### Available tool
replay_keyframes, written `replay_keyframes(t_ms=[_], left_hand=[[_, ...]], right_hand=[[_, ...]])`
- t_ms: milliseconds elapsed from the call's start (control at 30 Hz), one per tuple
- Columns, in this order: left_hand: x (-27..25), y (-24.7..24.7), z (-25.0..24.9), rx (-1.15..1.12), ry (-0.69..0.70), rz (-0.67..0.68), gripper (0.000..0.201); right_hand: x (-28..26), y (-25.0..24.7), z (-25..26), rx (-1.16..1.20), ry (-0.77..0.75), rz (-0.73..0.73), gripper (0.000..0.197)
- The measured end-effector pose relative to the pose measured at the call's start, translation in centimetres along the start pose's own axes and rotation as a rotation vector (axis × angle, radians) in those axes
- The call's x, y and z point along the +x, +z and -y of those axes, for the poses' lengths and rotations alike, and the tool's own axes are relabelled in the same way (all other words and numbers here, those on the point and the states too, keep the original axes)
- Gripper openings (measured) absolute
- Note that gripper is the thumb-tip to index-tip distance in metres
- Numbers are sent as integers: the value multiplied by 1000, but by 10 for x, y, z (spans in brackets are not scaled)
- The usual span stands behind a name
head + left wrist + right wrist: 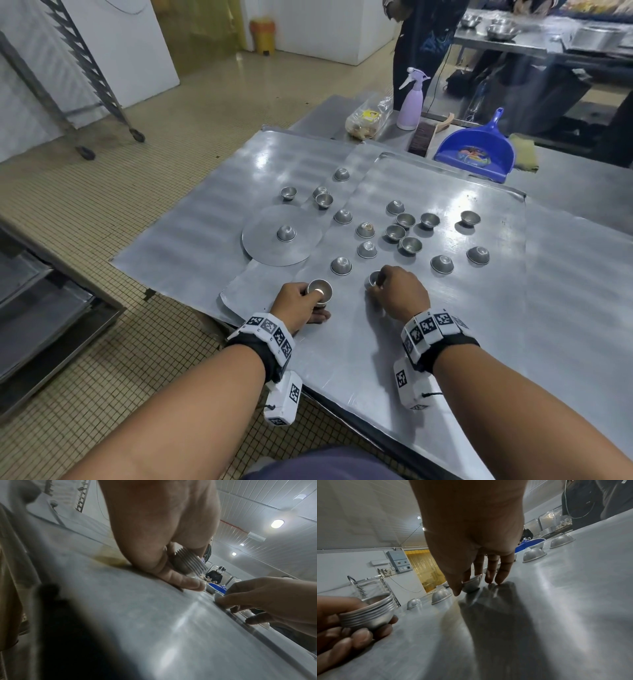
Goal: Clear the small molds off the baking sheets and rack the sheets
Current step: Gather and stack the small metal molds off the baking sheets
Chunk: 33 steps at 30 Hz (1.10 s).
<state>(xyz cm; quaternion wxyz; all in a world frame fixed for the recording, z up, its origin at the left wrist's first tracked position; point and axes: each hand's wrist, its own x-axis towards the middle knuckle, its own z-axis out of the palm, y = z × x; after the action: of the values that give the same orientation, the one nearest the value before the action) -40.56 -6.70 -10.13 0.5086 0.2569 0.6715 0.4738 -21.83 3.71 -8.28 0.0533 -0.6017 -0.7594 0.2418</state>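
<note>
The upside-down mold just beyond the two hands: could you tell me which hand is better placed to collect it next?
Probably the right hand: it pinches only one mold, while the left hand grips a nested stack. The upside-down mold lies between both.

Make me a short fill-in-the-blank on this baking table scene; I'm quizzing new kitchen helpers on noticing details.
1. The left hand holds a nested ____ of small molds.
2. The right hand pinches a single mold that sits on the baking ____.
3. The dustpan at the far end of the table is ____ in colour.
4. One upturned mold rests on a round, flat metal ____.

Missing words: stack; sheet; blue; disc
</note>
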Motion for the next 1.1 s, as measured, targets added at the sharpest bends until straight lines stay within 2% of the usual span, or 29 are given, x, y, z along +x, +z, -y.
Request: replay_keyframes(t_ms=[133,300,467,633,767,900,1000,1100], left_hand=[[-1,-1,-2,-2,-10,10,19],[-3,0,-5,17,-6,2,16],[-4,2,-14,54,11,-4,14],[-2,10,-23,87,47,-51,18],[0,20,-31,42,45,-63,17],[-1,32,-44,-114,-2,-62,19],[-6,45,-55,-260,-20,7,26],[-9,59,-59,-278,0,88,30]], right_hand=[[-7,3,2,101,19,-20,45],[-19,3,2,107,-33,-35,27],[-26,-3,-2,191,-62,-6,36],[-26,-10,6,255,-167,-27,64],[-31,-17,16,289,-277,-76,58],[-34,-23,22,307,-332,-118,54],[-37,-25,23,300,-338,-131,54],[-39,-25,20,294,-314,-143,61]])
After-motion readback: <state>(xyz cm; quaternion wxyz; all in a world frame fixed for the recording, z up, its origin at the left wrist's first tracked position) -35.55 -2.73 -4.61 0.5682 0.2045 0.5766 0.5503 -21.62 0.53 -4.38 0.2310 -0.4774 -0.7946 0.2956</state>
